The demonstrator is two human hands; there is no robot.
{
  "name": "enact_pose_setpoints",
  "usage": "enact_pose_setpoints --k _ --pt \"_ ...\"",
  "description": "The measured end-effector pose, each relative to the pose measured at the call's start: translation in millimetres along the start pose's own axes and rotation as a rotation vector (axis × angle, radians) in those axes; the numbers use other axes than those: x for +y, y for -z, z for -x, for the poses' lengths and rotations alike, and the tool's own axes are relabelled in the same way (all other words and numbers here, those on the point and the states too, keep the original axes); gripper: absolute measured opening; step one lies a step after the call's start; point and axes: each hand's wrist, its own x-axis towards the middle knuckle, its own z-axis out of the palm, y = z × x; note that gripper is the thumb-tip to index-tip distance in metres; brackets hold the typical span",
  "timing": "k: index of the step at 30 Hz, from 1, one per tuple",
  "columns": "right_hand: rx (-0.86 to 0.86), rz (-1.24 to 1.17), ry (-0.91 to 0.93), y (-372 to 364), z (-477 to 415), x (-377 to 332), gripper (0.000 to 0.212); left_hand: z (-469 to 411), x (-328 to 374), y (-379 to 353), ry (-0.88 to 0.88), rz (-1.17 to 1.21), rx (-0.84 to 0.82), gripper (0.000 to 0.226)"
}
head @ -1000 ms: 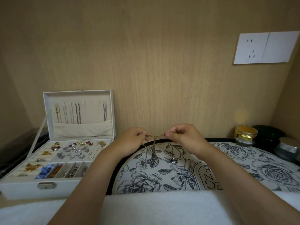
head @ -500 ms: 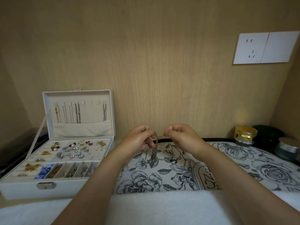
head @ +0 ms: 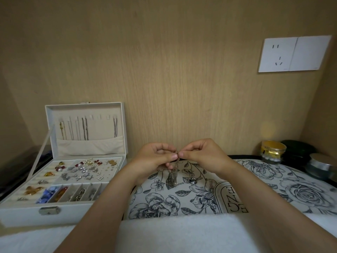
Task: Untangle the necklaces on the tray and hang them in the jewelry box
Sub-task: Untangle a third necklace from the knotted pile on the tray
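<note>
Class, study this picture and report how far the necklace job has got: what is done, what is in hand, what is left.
Done: several chains already hang in the lid of the jewelry box. In hand: left hand and right hand pinch a tangled bunch of necklaces over the tray. Left: separating that bunch and hanging each one.

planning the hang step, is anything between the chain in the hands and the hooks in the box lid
Nothing visible does. The left hand and right hand pinch the chain above the tray; the box stands open to the left, bare hooks in its lid.
</note>
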Motion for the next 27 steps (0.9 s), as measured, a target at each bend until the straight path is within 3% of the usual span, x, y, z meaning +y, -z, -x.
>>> enact_pose_setpoints --k 5,8,14,19,25,27 --pt "-0.045 0.049 -0.022 -1.5 -1.5 3.5 0.007 1.0 3.5 -0.6 -0.006 -0.125 -0.004 0.021" --pt "-0.107 0.134 -0.075 -2.0 -1.7 8.3 0.018 -0.7 3.2 -2.2 -0.048 -0.328 -0.006 0.024" --pt "-0.105 0.086 -0.167 -4.1 -2.5 10.5 0.024 -0.9 -1.4 -5.1 -0.083 -0.532 -0.037 0.025" --pt "-0.103 -0.008 -0.235 -9.3 -2.5 13.4 0.024 0.0 -4.7 -3.6 -0.137 -0.543 0.000 0.031" --pt "-0.119 -0.157 -0.301 -4.7 -3.5 15.8 0.027 -1.6 -4.1 -7.9 -0.195 -0.562 0.167 0.035" --pt "-0.123 -0.177 -0.323 -2.9 -4.0 17.2 0.024 0.0 -1.2 -11.0 -0.179 -0.607 0.136 0.027"
